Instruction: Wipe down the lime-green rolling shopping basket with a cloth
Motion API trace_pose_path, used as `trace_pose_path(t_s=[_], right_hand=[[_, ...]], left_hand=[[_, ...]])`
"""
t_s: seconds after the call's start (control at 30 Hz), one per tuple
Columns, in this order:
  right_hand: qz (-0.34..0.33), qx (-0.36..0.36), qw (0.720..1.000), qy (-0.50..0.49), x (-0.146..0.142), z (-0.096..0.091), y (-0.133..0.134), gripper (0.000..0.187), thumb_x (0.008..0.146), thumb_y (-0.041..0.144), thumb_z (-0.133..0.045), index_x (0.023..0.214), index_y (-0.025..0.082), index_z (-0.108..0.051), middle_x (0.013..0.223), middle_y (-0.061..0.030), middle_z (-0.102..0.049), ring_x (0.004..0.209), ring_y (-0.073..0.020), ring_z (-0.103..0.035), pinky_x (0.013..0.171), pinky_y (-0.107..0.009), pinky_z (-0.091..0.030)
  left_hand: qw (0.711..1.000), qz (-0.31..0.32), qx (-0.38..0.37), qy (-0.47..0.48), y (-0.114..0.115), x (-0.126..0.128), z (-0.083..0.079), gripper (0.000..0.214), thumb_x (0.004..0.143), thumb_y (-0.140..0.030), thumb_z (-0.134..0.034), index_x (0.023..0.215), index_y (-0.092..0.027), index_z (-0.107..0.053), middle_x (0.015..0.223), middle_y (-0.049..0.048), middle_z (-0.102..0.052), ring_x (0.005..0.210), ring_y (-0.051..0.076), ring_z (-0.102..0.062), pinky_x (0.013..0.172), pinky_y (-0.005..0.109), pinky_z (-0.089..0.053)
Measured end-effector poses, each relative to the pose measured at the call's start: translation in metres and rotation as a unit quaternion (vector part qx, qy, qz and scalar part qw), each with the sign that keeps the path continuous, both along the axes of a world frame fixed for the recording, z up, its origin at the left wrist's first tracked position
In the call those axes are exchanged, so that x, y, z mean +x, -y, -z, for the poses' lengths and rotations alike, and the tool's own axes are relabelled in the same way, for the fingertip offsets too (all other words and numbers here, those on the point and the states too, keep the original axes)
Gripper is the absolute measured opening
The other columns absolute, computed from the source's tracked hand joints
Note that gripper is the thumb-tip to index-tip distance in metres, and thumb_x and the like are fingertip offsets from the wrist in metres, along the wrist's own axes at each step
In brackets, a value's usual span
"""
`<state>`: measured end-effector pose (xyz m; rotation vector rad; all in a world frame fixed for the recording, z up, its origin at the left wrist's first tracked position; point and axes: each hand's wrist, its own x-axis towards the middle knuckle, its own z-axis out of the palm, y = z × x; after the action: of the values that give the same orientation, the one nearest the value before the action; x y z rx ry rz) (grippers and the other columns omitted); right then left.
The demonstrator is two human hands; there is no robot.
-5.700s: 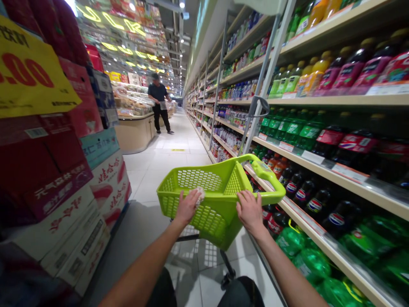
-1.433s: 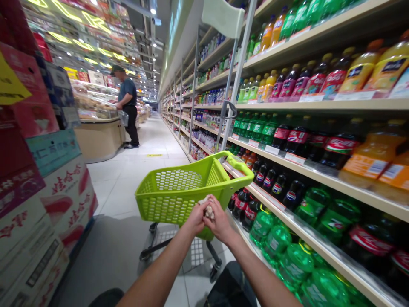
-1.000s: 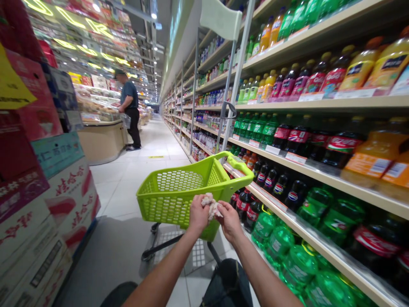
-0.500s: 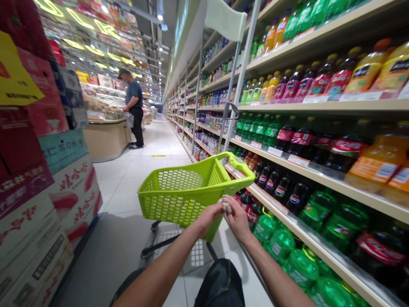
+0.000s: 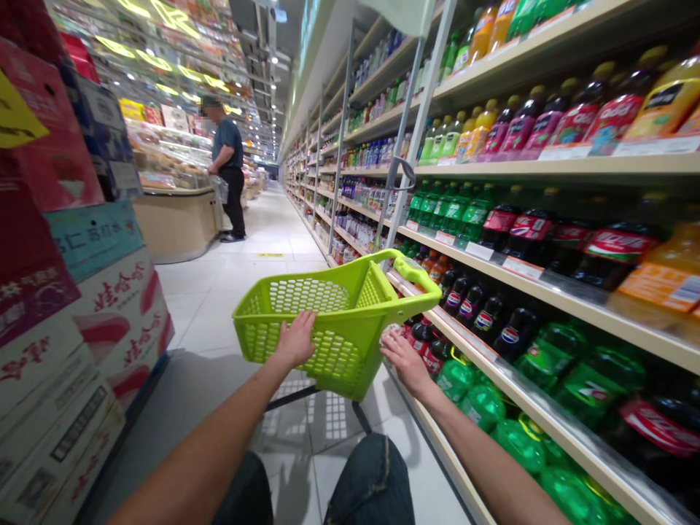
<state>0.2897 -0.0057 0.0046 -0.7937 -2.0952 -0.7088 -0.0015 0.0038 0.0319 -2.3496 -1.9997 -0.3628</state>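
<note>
A lime-green shopping cart (image 5: 344, 328) with perforated basket walls stands sideways in front of my knees. My left hand (image 5: 297, 339) lies against its near side, with outstretched fingers reaching the top rim. Under the cart's handle (image 5: 418, 277), at the rear end of the basket, is my right hand (image 5: 405, 359). Its fingers are closed on a crumpled whitish cloth (image 5: 390, 333), mostly covered by the fingers. The cloth is close to the basket's rear edge; whether it touches cannot be made out.
Shelves of soda bottles (image 5: 536, 226) run along the right, with large green bottles (image 5: 517, 445) at the bottom. Stacked drink cartons (image 5: 125, 292) stand on the left. Farther up the tiled aisle (image 5: 267, 266), a person (image 5: 228, 164) stands beside a display counter (image 5: 175, 219).
My hands were together at the cloth near the basket's rear. The left has moved away leftward onto the basket side, while the cloth stays in the right.
</note>
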Motion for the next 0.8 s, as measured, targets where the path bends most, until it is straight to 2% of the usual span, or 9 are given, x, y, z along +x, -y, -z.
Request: trace_pose_path(t_s=[0.17,0.23,0.37,0.4,0.47,0.57,0.63,0.7,0.8], right_hand=[[0.056,0.048,0.984,-0.160,0.013,-0.050,-0.018,0.038,0.083,0.009,-0.039,0.115,0.021,-0.055,0.126,-0.0070,-0.050,0.128,-0.0223,-0.027,0.103,-0.050,-0.029],[0.052,0.027,0.988,-0.146,0.009,-0.040,-0.024,0.037,0.083,0.009,-0.038,0.113,0.021,-0.057,0.124,-0.0064,-0.052,0.128,-0.0207,-0.029,0.103,-0.048,-0.030],[-0.017,-0.032,0.999,-0.028,-0.011,0.027,-0.008,0.034,0.085,0.008,-0.037,0.101,0.022,-0.063,0.109,-0.0049,-0.063,0.119,-0.0143,-0.042,0.100,-0.037,-0.037],[-0.031,-0.034,0.999,-0.011,-0.014,0.037,-0.003,0.034,0.085,0.008,-0.037,0.099,0.023,-0.064,0.105,-0.0035,-0.065,0.118,-0.0130,-0.044,0.099,-0.034,-0.038],[-0.033,-0.028,0.999,-0.008,-0.013,0.033,0.002,0.034,0.085,0.008,-0.037,0.101,0.023,-0.063,0.108,-0.0036,-0.063,0.120,-0.0137,-0.041,0.099,-0.036,-0.038],[0.036,0.004,0.995,-0.090,-0.001,-0.013,-0.008,0.038,0.084,0.007,-0.037,0.113,0.022,-0.056,0.122,-0.0068,-0.054,0.128,-0.0205,-0.029,0.102,-0.048,-0.029],[0.075,0.021,0.988,-0.130,0.004,-0.034,-0.018,0.038,0.084,0.008,-0.037,0.114,0.022,-0.056,0.123,-0.0068,-0.053,0.128,-0.0214,-0.027,0.102,-0.051,-0.027],[0.079,0.013,0.991,-0.111,0.003,-0.026,-0.021,0.037,0.084,0.008,-0.036,0.110,0.021,-0.058,0.119,-0.0068,-0.056,0.127,-0.0197,-0.031,0.102,-0.047,-0.031],[0.045,-0.019,0.999,-0.020,-0.007,0.020,-0.009,0.035,0.085,0.007,-0.035,0.102,0.021,-0.063,0.109,-0.0062,-0.063,0.121,-0.0156,-0.040,0.099,-0.040,-0.037]], left_hand=[[1.000,-0.004,-0.008,-0.017,-0.003,0.003,-0.003,0.070,0.070,-0.019,-0.046,0.134,-0.016,-0.020,0.144,0.0062,-0.019,0.132,0.022,-0.016,0.102,0.057,-0.020],[1.000,-0.004,-0.011,-0.020,-0.003,0.003,-0.002,0.071,0.069,-0.019,-0.046,0.135,-0.017,-0.019,0.144,0.0056,-0.018,0.132,0.022,-0.015,0.101,0.058,-0.019],[0.999,0.002,-0.016,-0.029,0.000,0.002,0.000,0.073,0.068,-0.015,-0.045,0.135,-0.018,-0.018,0.145,0.0054,-0.017,0.132,0.022,-0.014,0.101,0.058,-0.018],[0.999,0.002,-0.017,-0.029,0.001,0.002,0.000,0.073,0.067,-0.014,-0.044,0.135,-0.018,-0.018,0.145,0.0054,-0.017,0.132,0.023,-0.014,0.101,0.058,-0.018],[0.999,0.002,-0.018,-0.028,0.001,0.002,0.000,0.074,0.067,-0.013,-0.044,0.135,-0.019,-0.018,0.145,0.0055,-0.017,0.133,0.023,-0.013,0.102,0.057,-0.018],[1.000,0.005,-0.013,-0.027,0.001,0.002,-0.001,0.073,0.067,-0.011,-0.044,0.135,-0.019,-0.019,0.145,0.0053,-0.017,0.133,0.022,-0.013,0.103,0.055,-0.017],[1.000,0.007,-0.011,-0.025,0.001,0.002,-0.001,0.073,0.067,-0.010,-0.044,0.135,-0.020,-0.020,0.145,0.0053,-0.018,0.132,0.021,-0.014,0.104,0.054,-0.017],[1.000,0.009,-0.011,-0.021,0.001,0.001,-0.001,0.073,0.067,-0.009,-0.044,0.135,-0.021,-0.021,0.144,0.0051,-0.019,0.132,0.021,-0.015,0.104,0.054,-0.017],[1.000,0.011,-0.004,-0.017,0.000,0.001,0.001,0.073,0.066,-0.008,-0.043,0.134,-0.022,-0.022,0.144,0.0045,-0.020,0.132,0.020,-0.016,0.104,0.053,-0.016]])
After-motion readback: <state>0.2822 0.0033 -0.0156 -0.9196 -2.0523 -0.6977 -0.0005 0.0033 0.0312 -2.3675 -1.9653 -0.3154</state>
